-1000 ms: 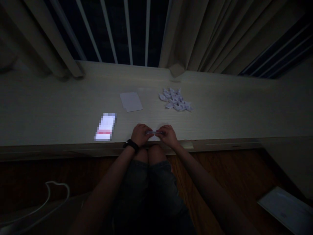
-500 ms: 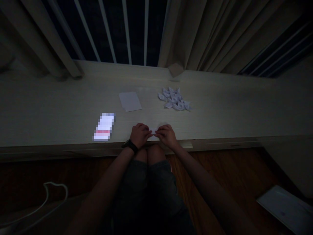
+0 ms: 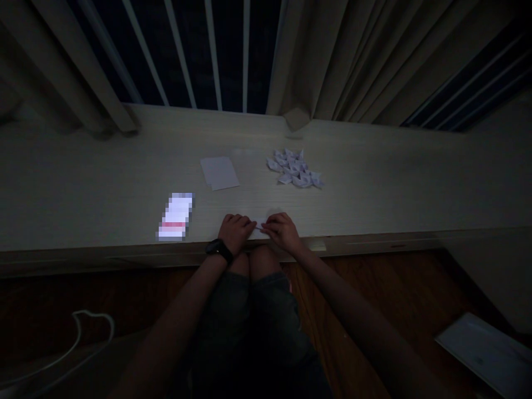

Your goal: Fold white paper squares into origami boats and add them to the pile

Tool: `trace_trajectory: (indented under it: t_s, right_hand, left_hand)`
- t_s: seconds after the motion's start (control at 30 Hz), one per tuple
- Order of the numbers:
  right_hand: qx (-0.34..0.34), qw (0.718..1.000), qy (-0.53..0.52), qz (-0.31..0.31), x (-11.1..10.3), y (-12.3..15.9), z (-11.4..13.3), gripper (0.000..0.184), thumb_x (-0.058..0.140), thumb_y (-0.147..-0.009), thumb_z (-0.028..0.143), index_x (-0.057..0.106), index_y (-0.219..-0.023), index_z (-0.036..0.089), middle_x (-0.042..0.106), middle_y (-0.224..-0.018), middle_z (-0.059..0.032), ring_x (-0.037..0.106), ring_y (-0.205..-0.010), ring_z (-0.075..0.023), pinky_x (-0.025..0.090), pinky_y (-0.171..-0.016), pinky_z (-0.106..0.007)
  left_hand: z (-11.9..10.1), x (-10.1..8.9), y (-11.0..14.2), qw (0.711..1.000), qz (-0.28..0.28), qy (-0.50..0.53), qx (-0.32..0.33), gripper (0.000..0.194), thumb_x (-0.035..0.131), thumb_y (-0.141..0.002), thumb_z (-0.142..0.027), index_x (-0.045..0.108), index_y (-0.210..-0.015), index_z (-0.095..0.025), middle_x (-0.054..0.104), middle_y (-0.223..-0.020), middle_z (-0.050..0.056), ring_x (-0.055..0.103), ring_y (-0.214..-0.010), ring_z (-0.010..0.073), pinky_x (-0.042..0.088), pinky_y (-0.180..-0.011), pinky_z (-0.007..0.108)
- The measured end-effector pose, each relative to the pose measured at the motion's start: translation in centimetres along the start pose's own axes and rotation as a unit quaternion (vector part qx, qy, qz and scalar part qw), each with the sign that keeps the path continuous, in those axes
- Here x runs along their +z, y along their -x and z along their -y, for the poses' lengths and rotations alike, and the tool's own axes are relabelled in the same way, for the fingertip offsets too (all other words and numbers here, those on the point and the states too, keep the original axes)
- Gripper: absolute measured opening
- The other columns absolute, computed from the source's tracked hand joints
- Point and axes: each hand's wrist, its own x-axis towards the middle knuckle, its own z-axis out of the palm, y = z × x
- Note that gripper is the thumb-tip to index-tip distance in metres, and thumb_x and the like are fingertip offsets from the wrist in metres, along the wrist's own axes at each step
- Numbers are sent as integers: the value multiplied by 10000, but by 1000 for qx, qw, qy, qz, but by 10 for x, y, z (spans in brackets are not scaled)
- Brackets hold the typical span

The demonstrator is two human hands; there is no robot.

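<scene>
A small piece of white paper (image 3: 260, 221) is pinched between my two hands near the front edge of the pale ledge (image 3: 374, 199). My left hand (image 3: 236, 230), with a dark watch (image 3: 219, 249) on its wrist, closes its fingers on the paper's left side. From the other side, my right hand (image 3: 282, 229) grips it between thumb and fingertips. The fingers hide much of the paper, so its folds are hard to make out. Beyond my hands lie a cluster of folded paper boats (image 3: 294, 169) and a stack of white paper sheets (image 3: 220, 173).
A lit phone (image 3: 175, 217), its screen blurred, lies left of my hands. Curtains (image 3: 324, 61) and a barred window stand behind the ledge. A white cable (image 3: 93, 314) is at lower left, and a flat whitish panel (image 3: 486, 349) at lower right.
The fingers of my left hand have flattened a little over the paper, and the paper between the hands has turned slightly. The boats, sheets and phone stay in place.
</scene>
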Motion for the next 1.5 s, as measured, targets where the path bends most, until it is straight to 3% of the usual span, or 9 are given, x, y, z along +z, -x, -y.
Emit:
trace_trajectory:
  t_s: [0.5,0.77,1.0,1.2,1.5]
  right_hand:
    - [-27,999,16,43,-7,4,-3,240,598,-850,376,704,-1045,284,601,-999,-67,508,-961,-220,402,-862,-390]
    - [-31,997,39,53,-11,9,5,281,537,-878,329,673,-1115,262,563,-1032,-89,470,-999,-238,395,-887,-418]
    - [-28,998,40,38,-10,14,10,303,516,-881,271,656,-1145,222,570,-1031,-92,473,-997,-233,403,-901,-408]
    - [-25,999,33,11,-8,20,13,254,531,-868,242,685,-1063,188,592,-1006,-93,494,-983,-223,427,-888,-383]
    - [-94,990,104,33,-10,38,23,382,537,-854,223,583,-1228,168,600,-1172,-106,442,-1145,-269,374,-993,-435]
  left_hand:
    - [-2,-10,0,999,38,-14,22,285,456,-903,-195,597,-1136,-280,625,-1029,81,517,-955,244,343,-816,421]
    - [-38,-15,8,1000,14,0,9,329,413,-905,-156,546,-1203,-199,562,-1255,98,446,-1163,263,331,-915,422]
    - [-50,-4,20,999,31,-6,-24,405,387,-891,-119,506,-1275,-175,531,-1311,118,480,-1148,261,327,-935,429]
    - [-51,-9,17,997,44,-16,-63,429,388,-899,-183,459,-1322,-171,548,-1284,116,464,-1162,255,330,-946,430]
    - [-54,-5,14,995,12,4,-96,425,457,-856,-226,511,-1270,-146,539,-1286,118,452,-1192,251,260,-1056,424]
